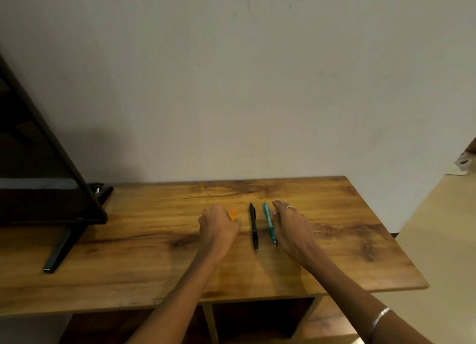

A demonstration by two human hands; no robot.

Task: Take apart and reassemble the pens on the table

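A wooden worktop with a strong grain is seen from above, set against a pale wall. Three pens are laid out near its middle, roughly parallel and pointing away from the person. An orange pen is gripped by the left hand, whose fingers are curled into a fist around it, so that only the far end is shown beyond the knuckles; whether the rest of this pen touches the wood cannot be told. A black pen is seen lying flat on the worktop just to the right of that hand, apart from it. A teal pen is laid beside the black one, its image slightly blurred. The right hand is held open just beside the teal pen, with fingers extended and relaxed and nothing held in it; whether its thumb touches the teal pen cannot be told. A ring is worn on one finger of that hand, and a silver bangle is worn on the right wrist. At the left of the worktop a dark screen is stood on a black angled foot. Open compartments are visible beneath the front edge of the worktop.
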